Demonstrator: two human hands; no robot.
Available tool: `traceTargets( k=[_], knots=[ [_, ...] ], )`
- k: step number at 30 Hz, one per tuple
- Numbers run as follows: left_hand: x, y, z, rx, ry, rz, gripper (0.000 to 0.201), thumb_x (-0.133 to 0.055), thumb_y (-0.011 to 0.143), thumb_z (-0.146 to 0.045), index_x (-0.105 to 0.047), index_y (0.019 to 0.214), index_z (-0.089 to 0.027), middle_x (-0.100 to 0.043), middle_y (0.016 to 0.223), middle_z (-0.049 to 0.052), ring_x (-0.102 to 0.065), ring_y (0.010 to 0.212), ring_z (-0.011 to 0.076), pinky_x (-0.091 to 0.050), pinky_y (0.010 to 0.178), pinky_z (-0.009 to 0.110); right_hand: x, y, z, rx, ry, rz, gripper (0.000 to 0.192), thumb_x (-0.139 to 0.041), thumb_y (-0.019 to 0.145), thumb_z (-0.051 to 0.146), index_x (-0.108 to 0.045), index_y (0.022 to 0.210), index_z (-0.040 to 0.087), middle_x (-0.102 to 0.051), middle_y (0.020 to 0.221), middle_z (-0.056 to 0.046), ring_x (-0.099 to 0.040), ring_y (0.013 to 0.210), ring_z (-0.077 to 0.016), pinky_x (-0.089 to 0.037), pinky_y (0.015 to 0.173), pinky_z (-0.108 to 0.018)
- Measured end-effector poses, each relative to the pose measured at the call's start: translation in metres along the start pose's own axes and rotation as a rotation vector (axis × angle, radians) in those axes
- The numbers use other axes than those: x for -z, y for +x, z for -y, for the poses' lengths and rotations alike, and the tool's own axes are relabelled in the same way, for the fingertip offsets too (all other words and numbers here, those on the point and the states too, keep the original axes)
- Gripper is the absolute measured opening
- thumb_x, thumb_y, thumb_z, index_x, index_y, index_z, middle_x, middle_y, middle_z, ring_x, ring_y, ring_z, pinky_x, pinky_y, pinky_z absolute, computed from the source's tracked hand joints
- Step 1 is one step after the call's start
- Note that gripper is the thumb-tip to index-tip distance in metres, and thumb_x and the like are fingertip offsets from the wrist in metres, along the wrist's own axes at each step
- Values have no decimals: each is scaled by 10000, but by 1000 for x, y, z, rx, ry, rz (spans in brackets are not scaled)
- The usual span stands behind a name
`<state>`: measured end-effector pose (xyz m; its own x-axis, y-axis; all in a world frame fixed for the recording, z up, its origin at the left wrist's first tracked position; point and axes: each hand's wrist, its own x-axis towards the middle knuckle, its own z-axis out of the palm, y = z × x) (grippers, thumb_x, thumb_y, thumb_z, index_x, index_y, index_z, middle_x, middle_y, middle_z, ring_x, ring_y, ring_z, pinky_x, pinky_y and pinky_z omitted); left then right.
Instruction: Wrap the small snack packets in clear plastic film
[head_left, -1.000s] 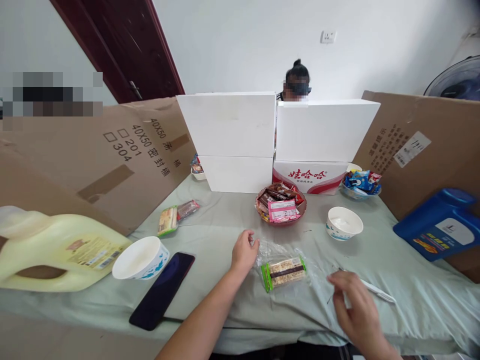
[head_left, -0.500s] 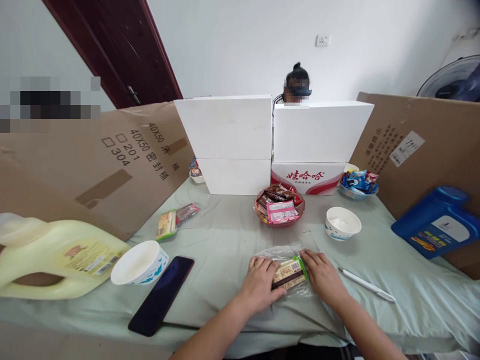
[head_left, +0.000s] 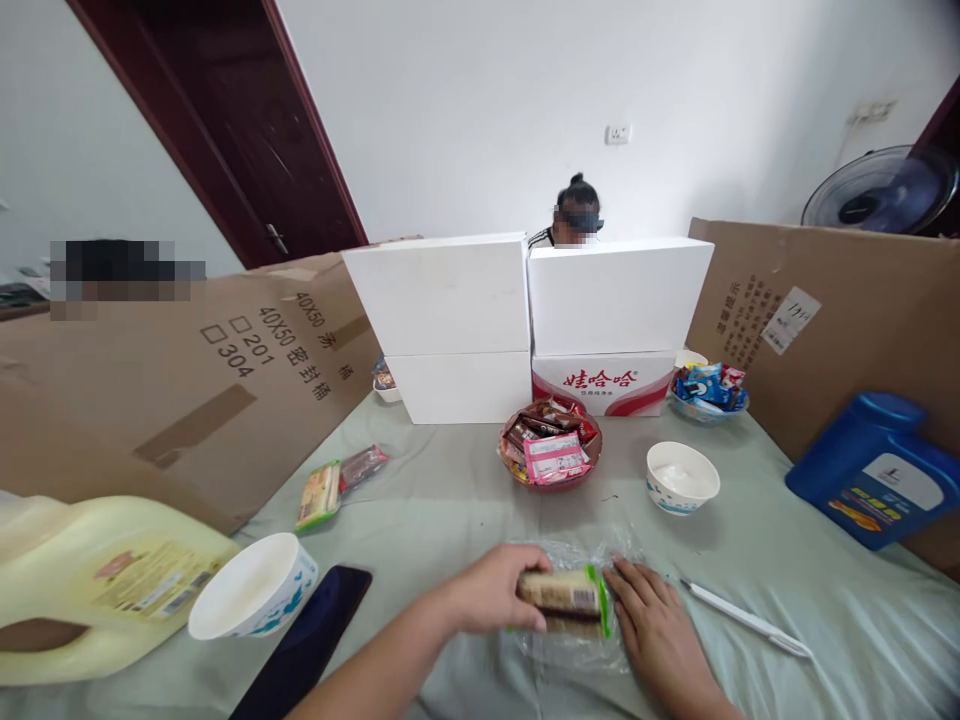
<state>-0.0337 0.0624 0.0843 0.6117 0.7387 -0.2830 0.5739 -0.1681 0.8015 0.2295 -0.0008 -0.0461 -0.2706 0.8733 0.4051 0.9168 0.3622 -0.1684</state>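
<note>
My left hand grips a snack bar in a clear wrapper with green ends, tilted up on its edge just above the table. Under and around it lies a clear plastic bag. My right hand rests flat on that bag, fingertips against the bar's right end. A white pen lies to the right of this hand. Behind the hands stands a red bowl full of wrapped snacks.
A white bowl sits right of the red one; another white bowl, a dark phone and a yellow jug lie left. Two wrapped snacks, white boxes, cardboard walls, a blue jug. A person sits behind the boxes.
My right hand came in from the right onto the bag. My left hand closed on the bar and tipped it up on edge. The view tilted upward.
</note>
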Motion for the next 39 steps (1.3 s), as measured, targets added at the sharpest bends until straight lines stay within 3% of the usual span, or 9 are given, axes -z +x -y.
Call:
traceTargets(
  k=[6, 9, 13, 19, 22, 24, 29, 34, 39],
  knots=[
    [92, 71, -25, -187, 178, -420, 365, -582, 707, -166, -589, 1072, -164, -639, 1044, 34, -585, 937, 196, -469, 797, 267, 5, 2, 1, -12, 33, 24, 343, -481, 920, 286, -622, 1231, 254, -602, 1312, -35, -575, 1141, -235, -446, 938, -380],
    [100, 104, -29, -175, 361, -386, 397, -547, 735, -146, -585, 1128, -185, -653, 1054, 29, -610, 932, 196, -487, 810, 274, 6, 3, 2, -28, 47, 28, 334, -478, 922, 291, -633, 1216, 251, -611, 1299, -41, -579, 1138, -238, -455, 933, -382],
    [85, 119, -26, -151, 456, -384, 496, -644, 684, -141, -599, 1171, -225, -623, 1101, 58, -575, 1043, 265, -465, 908, 378, 5, 3, 2, -34, 53, 25, 328, -484, 917, 282, -639, 1204, 252, -613, 1296, -38, -580, 1137, -238, -460, 933, -384],
    [39, 72, -23, -424, 666, -743, 253, -556, 847, -190, -619, 1093, -194, -590, 1088, 101, -528, 1075, 259, -424, 961, 448, 6, 3, 2, -46, 71, 41, 340, -458, 930, 280, -627, 1223, 250, -602, 1310, -43, -565, 1153, -235, -444, 958, -392],
    [-5, 41, -2, -646, 754, -361, 149, -494, 891, -209, -638, 931, -197, -640, 908, 58, -591, 893, 195, -482, 864, 353, 7, 5, 3, -53, 84, 64, 347, -450, 934, 298, -625, 1228, 243, -584, 1331, -56, -542, 1183, -239, -424, 988, -402],
    [-31, 23, 19, -564, 843, -210, 151, -551, 872, -266, -648, 965, -196, -648, 1064, 88, -585, 1023, 238, -470, 919, 395, 12, 3, 3, -69, 86, 97, 384, -480, 917, 356, -602, 1264, 247, -528, 1392, -68, -482, 1256, -262, -391, 1026, -428],
    [-48, -16, 58, -119, 808, -286, 561, -691, 778, -403, -538, 1286, -220, -461, 1422, 133, -404, 1307, 356, -383, 1040, 530, 43, -11, 1, -97, 69, 327, 723, -676, 718, 529, -513, 1366, 251, -432, 1469, -100, -340, 1354, -373, -313, 1057, -550],
    [-39, -18, 45, -134, 759, -384, 192, -590, 863, -245, -644, 1040, -193, -588, 1275, 97, -492, 1215, 298, -417, 1019, 482, 74, 19, 19, -94, 145, 287, 322, -447, 928, 354, -657, 1136, 226, -677, 1102, -99, -608, 1008, -253, -452, 890, -419],
    [-47, 20, 32, -71, 733, -362, 444, -618, 856, -339, -558, 1265, -178, -466, 1427, 146, -395, 1327, 350, -346, 1067, 542, 48, 79, 37, 50, 208, 297, 364, -383, 916, 191, -626, 1185, 210, -652, 1158, -87, -583, 1081, -207, -457, 911, -342]
  ],
)
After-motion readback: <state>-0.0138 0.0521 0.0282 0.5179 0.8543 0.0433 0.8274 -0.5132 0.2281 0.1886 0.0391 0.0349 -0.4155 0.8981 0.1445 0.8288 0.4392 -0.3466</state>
